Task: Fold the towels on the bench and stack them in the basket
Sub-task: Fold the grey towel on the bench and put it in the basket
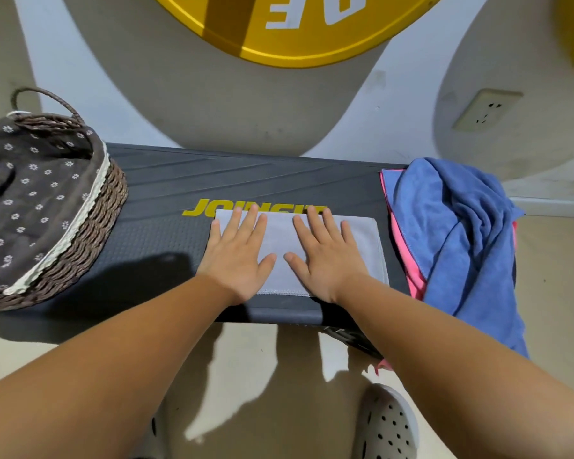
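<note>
A folded light grey towel [368,240] lies flat in the middle of the dark bench [166,193]. My left hand [237,256] and my right hand [325,256] both press on it, palms down and fingers straight, side by side. At the bench's right end a crumpled blue towel [458,233] is heaped over a pink towel [406,256], hanging over the front edge. The woven basket [90,226] with a dark flowered liner stands on the left end; no towel shows inside it.
A wall with a power socket [487,109] rises right behind the bench. A large yellow disc [295,38] hangs above. My perforated shoe [386,425] stands on the pale floor in front of the bench.
</note>
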